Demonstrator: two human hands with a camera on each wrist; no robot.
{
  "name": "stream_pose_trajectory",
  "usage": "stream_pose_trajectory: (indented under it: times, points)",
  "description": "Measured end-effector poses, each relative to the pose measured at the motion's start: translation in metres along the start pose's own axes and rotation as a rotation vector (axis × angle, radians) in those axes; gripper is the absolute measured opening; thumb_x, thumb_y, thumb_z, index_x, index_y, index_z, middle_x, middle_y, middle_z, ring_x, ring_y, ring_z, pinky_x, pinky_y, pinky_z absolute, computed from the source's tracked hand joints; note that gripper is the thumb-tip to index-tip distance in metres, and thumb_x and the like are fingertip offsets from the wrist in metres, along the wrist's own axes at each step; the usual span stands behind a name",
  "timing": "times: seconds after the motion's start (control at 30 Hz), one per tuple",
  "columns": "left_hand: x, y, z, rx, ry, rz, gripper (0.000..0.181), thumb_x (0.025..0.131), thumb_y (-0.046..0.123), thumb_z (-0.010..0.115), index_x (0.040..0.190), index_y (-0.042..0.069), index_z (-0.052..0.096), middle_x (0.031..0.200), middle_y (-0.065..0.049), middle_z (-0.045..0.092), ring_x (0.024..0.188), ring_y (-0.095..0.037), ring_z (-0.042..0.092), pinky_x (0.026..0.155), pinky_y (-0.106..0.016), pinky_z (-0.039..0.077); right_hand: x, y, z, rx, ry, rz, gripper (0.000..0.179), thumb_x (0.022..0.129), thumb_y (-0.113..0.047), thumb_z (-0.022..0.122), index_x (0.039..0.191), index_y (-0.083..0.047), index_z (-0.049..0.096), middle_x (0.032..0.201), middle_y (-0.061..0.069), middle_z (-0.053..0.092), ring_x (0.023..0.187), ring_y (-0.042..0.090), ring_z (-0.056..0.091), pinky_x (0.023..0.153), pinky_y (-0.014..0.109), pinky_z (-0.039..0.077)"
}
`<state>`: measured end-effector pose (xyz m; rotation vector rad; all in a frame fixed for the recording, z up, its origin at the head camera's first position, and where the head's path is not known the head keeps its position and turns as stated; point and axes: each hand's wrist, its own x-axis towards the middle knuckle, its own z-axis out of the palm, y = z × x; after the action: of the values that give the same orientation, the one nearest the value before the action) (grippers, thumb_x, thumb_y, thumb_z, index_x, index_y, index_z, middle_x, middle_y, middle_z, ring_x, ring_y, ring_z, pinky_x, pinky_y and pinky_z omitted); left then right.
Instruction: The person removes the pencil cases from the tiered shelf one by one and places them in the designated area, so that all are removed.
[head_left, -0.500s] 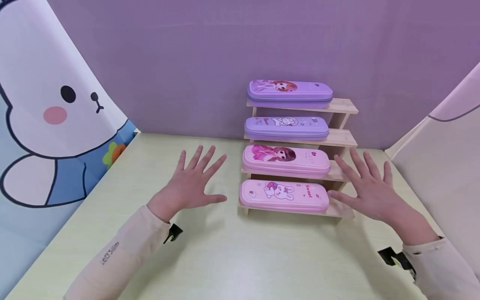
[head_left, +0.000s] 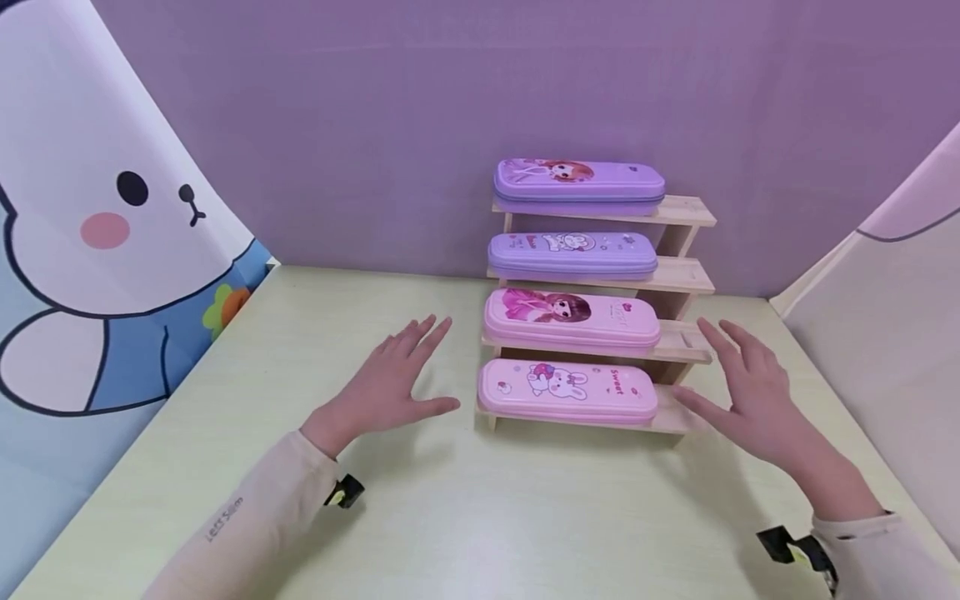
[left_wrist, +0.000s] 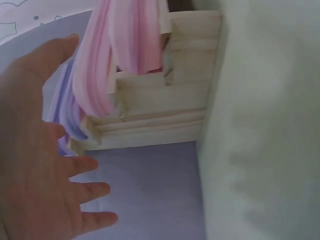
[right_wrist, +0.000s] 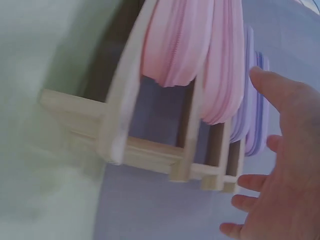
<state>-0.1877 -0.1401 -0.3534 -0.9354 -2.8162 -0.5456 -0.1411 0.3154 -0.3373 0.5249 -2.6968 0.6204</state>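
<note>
Four tiers would be a count, so: several zippered pencil cases lie one per step on a wooden stepped rack (head_left: 686,421). Lowest is a pink pencil case with a rabbit (head_left: 567,392); above it sits a pink one with a girl (head_left: 573,321). Higher up are a light purple case with a rabbit (head_left: 573,256) and, on top, a purple case with a girl (head_left: 579,183). My left hand (head_left: 382,387) hovers left of the rack, fingers extended, thumb toward the lowest case. My right hand (head_left: 757,400) hovers at the rack's right side, fingers loosely bent. Neither holds anything.
The rack stands on a pale table (head_left: 465,508) against a purple backdrop (head_left: 337,142). A cloth panel with a cartoon animal (head_left: 127,275) borders the left; a pale panel (head_left: 885,333) borders the right. Small black wrist cameras (head_left: 345,492) sit at the cuffs.
Both hands have turned and their spread fingers have drawn closer together. The right hand has shifted slightly right, away from the cases. The pencil cases have stayed put.
</note>
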Motion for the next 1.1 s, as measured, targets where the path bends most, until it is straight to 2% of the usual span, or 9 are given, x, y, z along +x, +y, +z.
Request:
stream_pose_trajectory:
  times: [0.2,0.3,0.37,0.43,0.6,0.77,0.87,0.97,1.1]
  points:
    - [0.001,-0.001,0.023,-0.206,0.050,0.007,0.099,0.086,0.045,0.075,0.159,0.011,0.018,0.158,-0.015,0.031,0.142,-0.036,0.033,0.113,-0.054,0.032,-0.012,0.012,0.011,0.161,0.083,0.016,0.093,0.084,-0.017,0.078,0.156,-0.005,0.021,0.144,0.036,0.021,0.128,0.054,0.021,0.092,0.075,0.024]
    - [0.002,0.001,0.034,-0.301,0.060,0.002,0.094,0.087,0.041,0.076,0.158,0.010,0.023,0.156,-0.014,0.035,0.140,-0.033,0.036,0.113,-0.051,0.034,-0.017,0.019,0.018,0.191,0.131,-0.006,0.095,0.079,-0.007,0.081,0.155,-0.003,0.024,0.142,0.033,0.025,0.124,0.044,0.026,0.105,0.046,0.029]
    - [0.004,0.003,0.042,-0.362,0.068,-0.003,0.091,0.087,0.039,0.077,0.156,0.010,0.027,0.154,-0.013,0.037,0.139,-0.031,0.038,0.112,-0.051,0.036,-0.019,0.023,0.023,0.206,0.163,-0.021,0.096,0.075,-0.002,0.082,0.154,-0.001,0.026,0.141,0.031,0.029,0.120,0.038,0.029,0.098,0.024,0.028]
    - [0.005,0.005,0.047,-0.422,0.070,-0.007,0.089,0.086,0.037,0.078,0.155,0.010,0.030,0.151,-0.013,0.040,0.138,-0.030,0.040,0.110,-0.051,0.038,-0.022,0.025,0.028,0.228,0.180,-0.014,0.098,0.071,0.003,0.083,0.152,0.001,0.028,0.140,0.030,0.032,0.118,0.028,0.031,0.088,0.010,0.025]
    - [0.009,0.010,0.058,-0.572,0.071,-0.009,0.084,0.085,0.025,0.081,0.151,0.005,0.035,0.149,-0.016,0.043,0.136,-0.030,0.042,0.105,-0.048,0.044,-0.030,0.029,0.038,0.310,0.164,0.082,0.096,0.072,0.007,0.081,0.151,0.004,0.027,0.138,0.028,0.033,0.116,0.006,0.031,0.084,0.007,0.031]
    - [0.013,0.015,0.066,-0.733,0.081,-0.024,0.080,0.083,0.014,0.082,0.148,-0.001,0.038,0.145,-0.017,0.047,0.131,-0.032,0.046,0.101,-0.046,0.048,-0.035,0.034,0.046,0.377,0.137,0.175,0.086,0.078,0.007,0.078,0.148,0.007,0.027,0.135,0.023,0.035,0.112,0.001,0.035,0.082,0.006,0.036]
    - [0.016,0.017,0.071,-0.825,0.080,-0.043,0.079,0.082,0.009,0.082,0.147,0.000,0.038,0.141,-0.016,0.050,0.128,-0.031,0.048,0.100,-0.046,0.049,-0.039,0.037,0.051,0.435,0.110,0.209,0.076,0.082,0.008,0.074,0.144,0.009,0.029,0.132,0.008,0.041,0.110,-0.001,0.040,0.082,0.007,0.039]
    - [0.018,0.019,0.074,-0.875,0.089,-0.055,0.078,0.081,0.006,0.082,0.147,0.001,0.039,0.139,-0.016,0.051,0.127,-0.032,0.049,0.100,-0.048,0.049,-0.042,0.041,0.055,0.494,0.075,0.224,0.069,0.084,0.007,0.073,0.140,0.009,0.033,0.128,-0.009,0.046,0.110,-0.004,0.044,0.082,0.008,0.042]
    - [0.021,0.018,0.077,-0.899,0.099,-0.072,0.076,0.080,0.004,0.082,0.145,0.002,0.043,0.140,-0.016,0.051,0.125,-0.033,0.050,0.097,-0.051,0.050,-0.044,0.047,0.056,0.591,0.007,0.239,0.062,0.086,0.007,0.072,0.139,0.004,0.040,0.128,-0.018,0.047,0.109,-0.007,0.048,0.081,0.009,0.046]
